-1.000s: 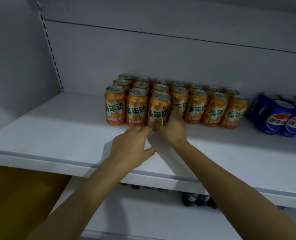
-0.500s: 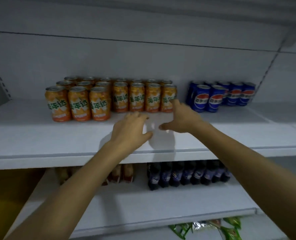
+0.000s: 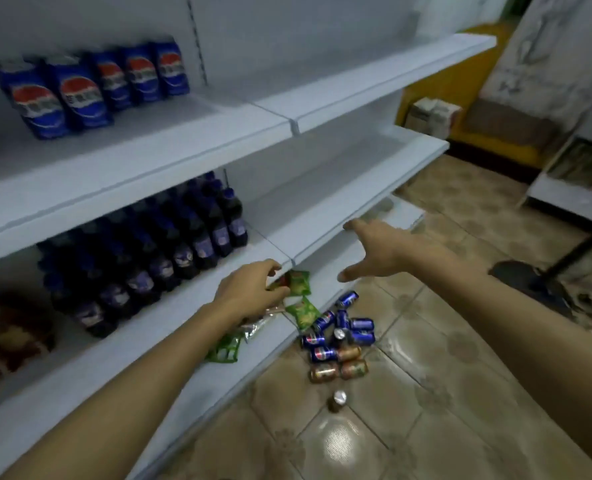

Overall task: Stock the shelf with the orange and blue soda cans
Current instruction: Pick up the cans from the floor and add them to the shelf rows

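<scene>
Head: five blue cans (image 3: 90, 88) shelved; left hand (image 3: 249, 292) relaxed, right hand (image 3: 381, 251) spread, both empty.

Retail shop, drinks and snacks aisle. Indicators: white tiered metal display shelving (image 3: 170, 157) hung on a slotted upright (image 3: 197, 39); identical blue cola cans (image 3: 80, 95) faced in a row on the upper shelf; dark plastic bottles with purple labels (image 3: 183, 244) ranked below; green foil snack packets (image 3: 299, 282) on the lowest shelf; loose blue and orange drink cans (image 3: 339, 337) on the glossy beige tiled floor (image 3: 426, 375).
</scene>
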`<action>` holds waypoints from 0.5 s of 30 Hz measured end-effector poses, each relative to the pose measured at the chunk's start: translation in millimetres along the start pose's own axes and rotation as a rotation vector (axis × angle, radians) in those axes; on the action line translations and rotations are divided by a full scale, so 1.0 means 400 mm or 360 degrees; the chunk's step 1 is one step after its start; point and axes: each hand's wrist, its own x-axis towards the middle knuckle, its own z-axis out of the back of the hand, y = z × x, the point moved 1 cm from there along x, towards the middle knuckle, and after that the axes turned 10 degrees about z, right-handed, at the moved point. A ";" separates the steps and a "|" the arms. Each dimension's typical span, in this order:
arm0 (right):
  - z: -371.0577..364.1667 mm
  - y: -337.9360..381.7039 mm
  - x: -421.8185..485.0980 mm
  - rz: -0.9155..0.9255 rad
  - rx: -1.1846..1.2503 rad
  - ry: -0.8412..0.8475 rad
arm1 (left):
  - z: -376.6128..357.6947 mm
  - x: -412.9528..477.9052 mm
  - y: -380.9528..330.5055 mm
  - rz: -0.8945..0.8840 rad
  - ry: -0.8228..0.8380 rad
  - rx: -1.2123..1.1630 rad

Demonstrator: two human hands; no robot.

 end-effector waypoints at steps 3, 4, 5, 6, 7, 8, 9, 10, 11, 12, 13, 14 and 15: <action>-0.116 -0.120 -0.023 -0.0087 0.0133 0.0122 | -0.141 0.018 -0.054 0.0022 0.0243 -0.0001; -0.154 -0.145 -0.023 -0.0100 0.0157 0.0160 | -0.179 0.024 -0.060 0.0039 0.0316 -0.0016; -0.191 -0.165 -0.019 -0.0113 0.0169 0.0194 | -0.212 0.031 -0.061 0.0062 0.0389 -0.0030; -0.224 -0.182 -0.014 -0.0132 0.0185 0.0227 | -0.242 0.043 -0.057 0.0093 0.0458 -0.0045; -0.259 -0.200 -0.005 -0.0157 0.0221 0.0263 | -0.267 0.057 -0.052 0.0136 0.0517 -0.0059; -0.291 -0.220 0.007 -0.0181 0.0264 0.0301 | -0.295 0.079 -0.043 0.0178 0.0564 -0.0068; -0.321 -0.241 0.019 -0.0205 0.0311 0.0335 | -0.322 0.104 -0.033 0.0215 0.0608 -0.0075; -0.351 -0.267 0.033 -0.0239 0.0364 0.0368 | -0.349 0.130 -0.024 0.0242 0.0652 -0.0085; -0.380 -0.294 0.049 -0.0272 0.0431 0.0401 | -0.379 0.160 -0.015 0.0273 0.0700 -0.0093; -0.408 -0.323 0.066 -0.0302 0.0516 0.0431 | -0.408 0.191 -0.006 0.0305 0.0752 -0.0104; -0.438 -0.353 0.086 -0.0331 0.0615 0.0443 | -0.438 0.221 0.001 0.0343 0.0808 -0.0122; -0.472 -0.388 0.109 -0.0381 0.0710 0.0447 | -0.475 0.255 0.011 0.0384 0.0866 -0.0136; -0.511 -0.424 0.133 -0.0463 0.0803 0.0457 | -0.516 0.290 0.023 0.0431 0.0928 -0.0147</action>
